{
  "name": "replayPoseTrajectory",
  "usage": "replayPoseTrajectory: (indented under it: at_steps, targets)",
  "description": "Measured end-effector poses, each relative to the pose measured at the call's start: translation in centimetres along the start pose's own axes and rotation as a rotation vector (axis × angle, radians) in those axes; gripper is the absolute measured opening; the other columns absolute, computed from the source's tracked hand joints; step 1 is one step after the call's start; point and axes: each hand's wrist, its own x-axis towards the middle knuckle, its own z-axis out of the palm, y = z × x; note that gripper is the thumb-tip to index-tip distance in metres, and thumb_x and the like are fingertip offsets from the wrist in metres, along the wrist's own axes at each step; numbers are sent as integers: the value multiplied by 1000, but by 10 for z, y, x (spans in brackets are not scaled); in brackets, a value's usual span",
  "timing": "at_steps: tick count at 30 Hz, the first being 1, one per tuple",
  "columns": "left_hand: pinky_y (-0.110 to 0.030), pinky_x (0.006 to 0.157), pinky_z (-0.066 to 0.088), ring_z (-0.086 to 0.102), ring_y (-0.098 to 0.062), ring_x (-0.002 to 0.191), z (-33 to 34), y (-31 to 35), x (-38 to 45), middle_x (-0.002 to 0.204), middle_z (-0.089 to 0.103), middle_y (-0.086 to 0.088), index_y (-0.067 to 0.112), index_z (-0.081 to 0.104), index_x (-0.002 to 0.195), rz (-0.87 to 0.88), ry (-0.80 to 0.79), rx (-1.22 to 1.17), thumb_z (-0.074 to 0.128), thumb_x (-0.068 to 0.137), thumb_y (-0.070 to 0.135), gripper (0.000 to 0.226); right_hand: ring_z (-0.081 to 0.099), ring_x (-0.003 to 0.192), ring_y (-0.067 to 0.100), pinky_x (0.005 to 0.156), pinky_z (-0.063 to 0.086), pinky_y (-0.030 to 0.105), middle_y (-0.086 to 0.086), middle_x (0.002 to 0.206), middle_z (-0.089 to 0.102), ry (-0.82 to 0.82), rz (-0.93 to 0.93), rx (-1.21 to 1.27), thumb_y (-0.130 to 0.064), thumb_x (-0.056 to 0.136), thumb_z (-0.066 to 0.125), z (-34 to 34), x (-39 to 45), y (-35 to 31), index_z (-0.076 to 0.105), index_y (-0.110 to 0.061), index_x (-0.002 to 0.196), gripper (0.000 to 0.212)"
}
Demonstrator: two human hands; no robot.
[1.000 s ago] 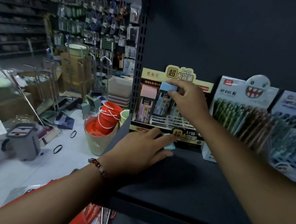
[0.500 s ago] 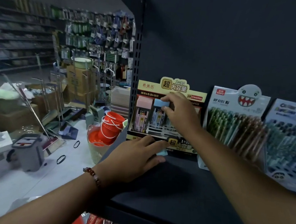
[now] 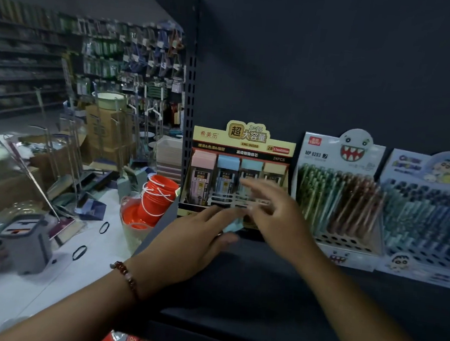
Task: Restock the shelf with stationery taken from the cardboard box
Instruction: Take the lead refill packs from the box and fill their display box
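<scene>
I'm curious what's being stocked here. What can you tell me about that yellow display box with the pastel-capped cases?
The yellow display box is printed cardboard, upright at the dark shelf's left end against the back panel. Its header carries gold Chinese lettering and "24PCS". Four clear cases capped pink, blue, teal and yellow stand behind a white grille. The blurred right hand crosses its front.

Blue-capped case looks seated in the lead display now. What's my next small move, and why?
Probably bring the right hand down to the light blue case under the left hand and take it. The right hand looks empty, blurred in front of the lead display, whose front row shows pink, blue, teal and yellow caps. The case at the left fingertips is not in the display yet.
</scene>
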Motion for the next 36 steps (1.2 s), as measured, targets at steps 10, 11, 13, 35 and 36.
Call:
replayPoseTrajectory:
  at_steps: [10,11,13,35,36]
  targets:
    - [-24,43,34,41,-4,48,19,24,30,63,54,6,30,53,114,-245,232,-581,37,100,43,25,68,80,9,71,55,23,5,96,69,40,372,611,-12,83,74,-9,-20,1,70,-30,98,24]
    - [-27,44,34,41,-4,48,20,23,29,62,53,8,31,53,114,-248,233,-572,35,102,42,24,67,79,8,69,55,23,4,94,70,48,370,609,-11,83,74,-8,-20,1,70,-31,94,23]
    - [-35,48,40,49,-10,52,20,21,24,66,56,6,36,52,117,-248,253,-535,29,105,43,26,67,78,7,66,55,23,2,94,70,53,365,618,-10,84,73,-6,-20,1,70,-32,93,23]
    - [-17,72,43,56,-9,94,17,16,23,116,57,7,23,51,133,-13,166,69,51,91,48,49,65,81,-7,67,51,11,-15,94,68,330,-14,87,-17,91,67,-77,48,-31,65,-29,105,18]
    - [-17,74,44,56,-9,97,17,16,22,119,57,7,22,52,133,-7,162,76,53,90,49,50,64,79,-8,66,50,10,-16,94,68,285,-17,28,-17,91,67,-75,53,-29,65,-30,105,19]
